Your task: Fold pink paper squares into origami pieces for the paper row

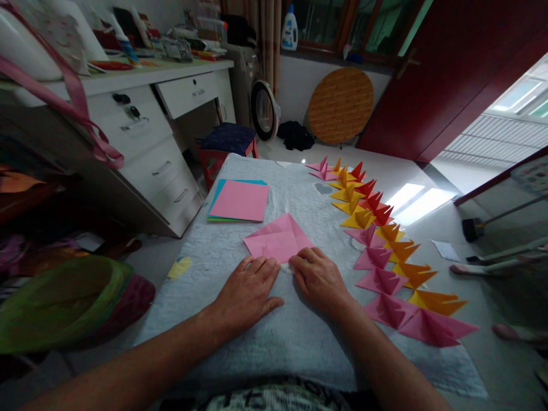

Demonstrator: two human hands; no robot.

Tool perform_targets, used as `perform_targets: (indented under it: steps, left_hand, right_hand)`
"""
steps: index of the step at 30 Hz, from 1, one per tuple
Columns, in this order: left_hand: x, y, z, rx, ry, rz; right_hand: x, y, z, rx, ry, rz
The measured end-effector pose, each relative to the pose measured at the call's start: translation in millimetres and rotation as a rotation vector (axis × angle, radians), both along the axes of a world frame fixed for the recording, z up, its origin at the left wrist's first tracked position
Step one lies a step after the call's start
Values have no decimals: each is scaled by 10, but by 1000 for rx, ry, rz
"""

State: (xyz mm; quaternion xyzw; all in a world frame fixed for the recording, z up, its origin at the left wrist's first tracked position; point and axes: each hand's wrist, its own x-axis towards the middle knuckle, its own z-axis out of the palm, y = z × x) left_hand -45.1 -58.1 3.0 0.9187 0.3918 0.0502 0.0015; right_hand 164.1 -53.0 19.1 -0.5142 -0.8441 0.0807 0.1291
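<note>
A pink sheet of origami paper (280,237), creased and partly folded, lies in the middle of the cloth-covered table. My left hand (252,288) rests with its fingers laid flat over the paper's near left edge, thumb held apart. On the near right edge, my right hand (319,279) has its fingers curled and pressed together on the paper; its fingertips are partly hidden. Beyond the paper to the left sits a stack of square origami paper (240,201), pink on top with blue and green showing beneath.
Folded paper cranes in pink (383,279), yellow (358,217) and red (377,202) stand in rows along the table's right side. A small yellow patch (180,267) shows at the cloth's left edge. A stool (229,140) and white drawers (160,165) stand beyond, left.
</note>
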Motion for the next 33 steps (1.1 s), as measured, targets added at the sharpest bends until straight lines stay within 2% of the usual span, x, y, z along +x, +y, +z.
perform_targets:
  steps: [6, 12, 17, 22, 27, 33]
  left_hand:
    - [-164, -75, 42, 19, 22, 22]
    - [-193, -126, 42, -3, 29, 51]
    - [-187, -152, 28, 71, 13, 67]
    - [-174, -157, 18, 104, 22, 63]
    - [-174, -181, 12, 105, 19, 87]
    - [-174, -190, 25, 74, 14, 91]
  right_hand:
    - [-103, -81, 66, 36, -107, 45]
    - [-147, -116, 12, 17, -163, 39]
    - [-94, -156, -29, 40, -164, -10]
    - [83, -198, -31, 61, -176, -86]
    - [233, -248, -61, 98, -185, -148]
    - [264, -294, -76, 125, -236, -248]
